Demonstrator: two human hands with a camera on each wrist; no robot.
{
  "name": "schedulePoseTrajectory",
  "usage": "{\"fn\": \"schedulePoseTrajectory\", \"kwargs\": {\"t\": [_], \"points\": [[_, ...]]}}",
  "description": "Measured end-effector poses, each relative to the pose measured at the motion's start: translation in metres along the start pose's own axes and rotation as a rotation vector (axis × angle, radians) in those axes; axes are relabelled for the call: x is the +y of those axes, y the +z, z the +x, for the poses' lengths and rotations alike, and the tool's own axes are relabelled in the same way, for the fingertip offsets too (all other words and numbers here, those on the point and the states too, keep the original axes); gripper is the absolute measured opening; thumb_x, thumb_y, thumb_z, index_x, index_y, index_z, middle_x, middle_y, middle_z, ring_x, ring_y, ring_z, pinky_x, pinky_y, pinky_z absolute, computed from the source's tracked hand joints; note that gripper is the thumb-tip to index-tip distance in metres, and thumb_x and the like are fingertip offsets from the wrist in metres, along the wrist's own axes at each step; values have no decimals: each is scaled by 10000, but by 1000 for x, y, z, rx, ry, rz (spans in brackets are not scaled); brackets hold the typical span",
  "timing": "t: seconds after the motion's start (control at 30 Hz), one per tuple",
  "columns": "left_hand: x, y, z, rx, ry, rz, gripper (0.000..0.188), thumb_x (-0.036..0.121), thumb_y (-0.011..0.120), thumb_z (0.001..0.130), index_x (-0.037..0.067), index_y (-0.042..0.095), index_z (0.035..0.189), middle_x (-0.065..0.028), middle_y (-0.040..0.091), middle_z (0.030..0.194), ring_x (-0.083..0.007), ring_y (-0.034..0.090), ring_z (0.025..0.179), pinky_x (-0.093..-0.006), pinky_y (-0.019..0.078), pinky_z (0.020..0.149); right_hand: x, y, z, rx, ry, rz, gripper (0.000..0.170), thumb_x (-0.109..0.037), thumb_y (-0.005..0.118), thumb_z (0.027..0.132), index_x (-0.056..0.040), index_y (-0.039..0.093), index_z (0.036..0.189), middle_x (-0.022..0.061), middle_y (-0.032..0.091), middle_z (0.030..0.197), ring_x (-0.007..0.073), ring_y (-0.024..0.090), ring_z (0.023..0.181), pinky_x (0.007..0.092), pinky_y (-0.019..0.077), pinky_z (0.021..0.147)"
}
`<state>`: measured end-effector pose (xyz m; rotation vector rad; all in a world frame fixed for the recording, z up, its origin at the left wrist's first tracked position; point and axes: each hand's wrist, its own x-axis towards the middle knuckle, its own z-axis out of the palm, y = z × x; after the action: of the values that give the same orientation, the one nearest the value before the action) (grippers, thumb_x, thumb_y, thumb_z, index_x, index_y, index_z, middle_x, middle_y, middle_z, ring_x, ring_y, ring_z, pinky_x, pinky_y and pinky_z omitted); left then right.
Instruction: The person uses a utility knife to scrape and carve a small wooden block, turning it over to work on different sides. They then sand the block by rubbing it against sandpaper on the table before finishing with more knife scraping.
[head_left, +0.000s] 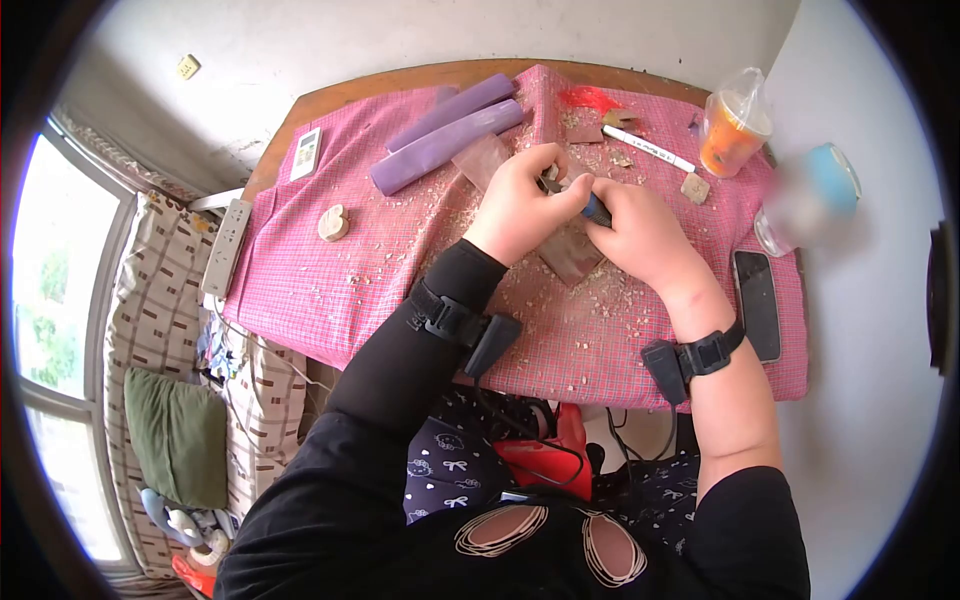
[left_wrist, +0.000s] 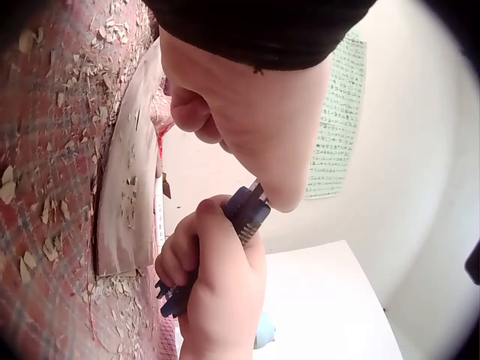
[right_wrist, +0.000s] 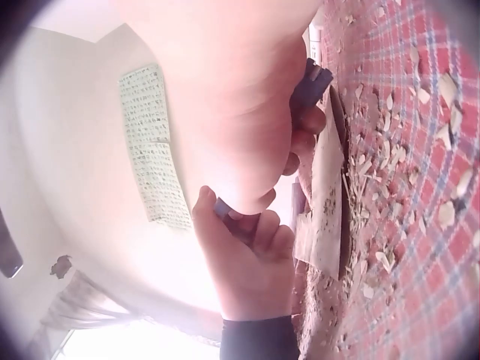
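Note:
Over the table's middle, my right hand [head_left: 645,230] grips the dark blue handle of a utility knife [head_left: 597,210]. Its metal front end points into my left hand [head_left: 525,205], as the left wrist view shows on the knife [left_wrist: 244,214]. In the right wrist view, my left thumb and curled fingers [right_wrist: 262,255] close round the knife's dark front part; the rest of that grip is hidden by my right palm. Beneath both hands lies a flat wooden board [head_left: 572,255], strewn with shavings, its longer run plain in the left wrist view.
Wood chips litter the pink checked tablecloth [head_left: 400,290]. Two purple rolls [head_left: 450,145], a carved wooden piece [head_left: 333,223] and a white remote [head_left: 306,154] lie left. Rightward are a marker [head_left: 648,148], a wood block [head_left: 695,188], an orange cup [head_left: 735,135] and a phone [head_left: 757,305].

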<state>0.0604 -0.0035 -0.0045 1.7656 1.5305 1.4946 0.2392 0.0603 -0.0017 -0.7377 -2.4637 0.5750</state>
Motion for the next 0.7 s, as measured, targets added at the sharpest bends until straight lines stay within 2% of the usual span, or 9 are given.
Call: {"fn": "schedulePoseTrajectory", "kwargs": {"t": [0.1, 0.17, 0.2, 0.27, 0.37, 0.5, 0.6, 0.67, 0.7], "points": [[-5, 5, -4, 53, -56, 55, 283, 227, 729, 884, 27, 540, 818, 0, 454, 701, -68, 429, 695, -277, 391, 602, -4, 4, -1, 50, 30, -121, 214, -178, 659, 854, -23, 642, 1001, 225, 689, 835, 442, 670, 827, 536, 530, 744], [-6, 7, -2, 88, -118, 55, 393, 336, 742, 850, -31, 603, 843, -173, 565, 684, -239, 560, 627, -384, 474, 630, -3, 8, -2, 65, 22, -175, 237, -185, 675, 850, -30, 630, 1025, 217, 691, 829, 436, 675, 821, 536, 536, 739], [-7, 9, 0, 86, -111, 52, 393, 336, 742, 850, -31, 603, 843, -173, 565, 684, -239, 560, 627, -384, 474, 630, -2, 8, -1, 82, 7, -238, 264, -191, 690, 847, -37, 618, 1049, 209, 693, 824, 430, 681, 815, 536, 542, 734], [-12, 11, 0, 103, -171, 66, 298, 248, 733, 887, 26, 550, 809, -23, 481, 652, -71, 454, 649, -286, 408, 564, -1, 11, 0, 95, 4, -290, 273, -188, 694, 845, -38, 611, 1058, 203, 694, 824, 427, 684, 808, 534, 545, 722], [-16, 11, 1, 150, -165, 115, 301, 259, 735, 891, 37, 553, 802, -8, 501, 661, -63, 450, 652, -283, 407, 562, -4, 17, -1, 117, -4, -321, 283, -182, 696, 845, -38, 602, 1069, 198, 693, 824, 424, 686, 795, 531, 550, 699], [-13, 10, 3, 155, -195, 27, 312, 279, 746, 891, 47, 555, 806, 13, 511, 671, -56, 449, 662, -278, 407, 567, -6, 15, 1, 92, 41, -240, 260, -172, 673, 854, -36, 607, 1066, 214, 688, 837, 435, 678, 816, 536, 544, 720], [-12, 7, 0, 142, -141, -1, 417, 337, 767, 835, -43, 596, 853, -146, 562, 687, -212, 560, 645, -372, 474, 631, -3, 13, 1, 84, 26, -17, 238, -162, 648, 859, -41, 617, 1063, 230, 683, 854, 446, 668, 859, 545, 528, 755], [-3, 7, -2, 63, -102, -107, 302, 286, 763, 891, 64, 561, 858, 46, 507, 700, -31, 468, 659, -253, 395, 553, -4, 10, 0, 80, 45, 15, 232, -159, 639, 860, -44, 622, 1060, 233, 683, 867, 450, 663, 877, 545, 522, 769], [-4, 7, 0, 60, -96, -108, 302, 286, 763, 891, 64, 561, 858, 46, 507, 700, -31, 468, 659, -253, 395, 553, -3, 6, 1, 84, 56, 36, 226, -156, 631, 860, -46, 628, 1057, 237, 683, 880, 453, 658, 894, 545, 516, 782]]}}
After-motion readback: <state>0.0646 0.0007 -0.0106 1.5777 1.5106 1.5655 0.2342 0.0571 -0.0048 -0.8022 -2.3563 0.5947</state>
